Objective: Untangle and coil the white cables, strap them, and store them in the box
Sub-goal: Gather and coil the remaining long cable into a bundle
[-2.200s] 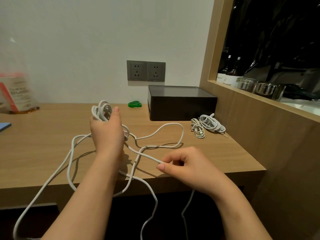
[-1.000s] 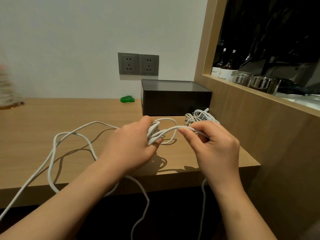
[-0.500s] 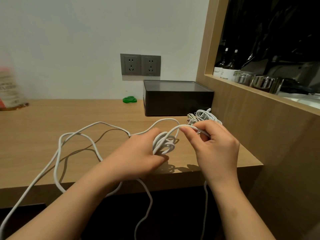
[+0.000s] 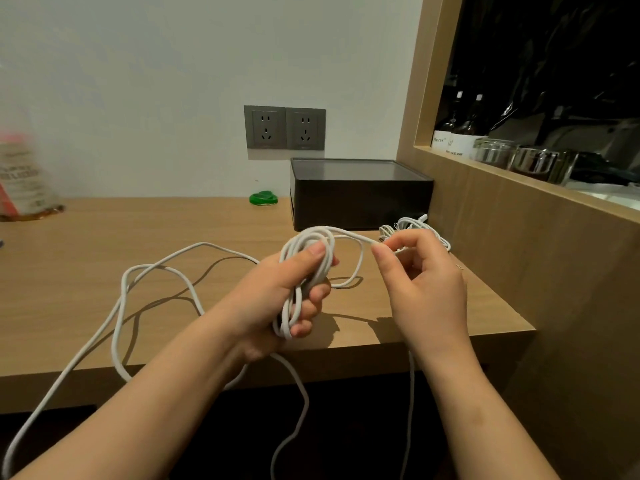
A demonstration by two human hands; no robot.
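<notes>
My left hand (image 4: 277,292) grips a coil of several white cable loops (image 4: 304,244) above the desk's front edge, thumb pressed on top. My right hand (image 4: 419,278) pinches the same cable (image 4: 349,235) just right of the coil, between thumb and forefinger. The loose length of cable (image 4: 152,271) trails left over the desk and hangs off the front edge. A small bundle of coiled white cables (image 4: 412,225) lies behind my right hand, partly hidden. The dark box (image 4: 360,199) stands at the back right against the wall. Green straps (image 4: 263,198) lie left of the box.
The wooden desk (image 4: 86,244) ends at a wooden side panel (image 4: 519,258) on the right. Two grey wall sockets (image 4: 284,128) sit above the box. A blurred packet (image 4: 20,178) stands at the far left. Bottles and glass jars (image 4: 498,150) fill the ledge at the upper right.
My left hand has turned upright and the coil in it has gained loops. My right hand has stayed near it, feeding cable over; the loose length on the desk is shorter.
</notes>
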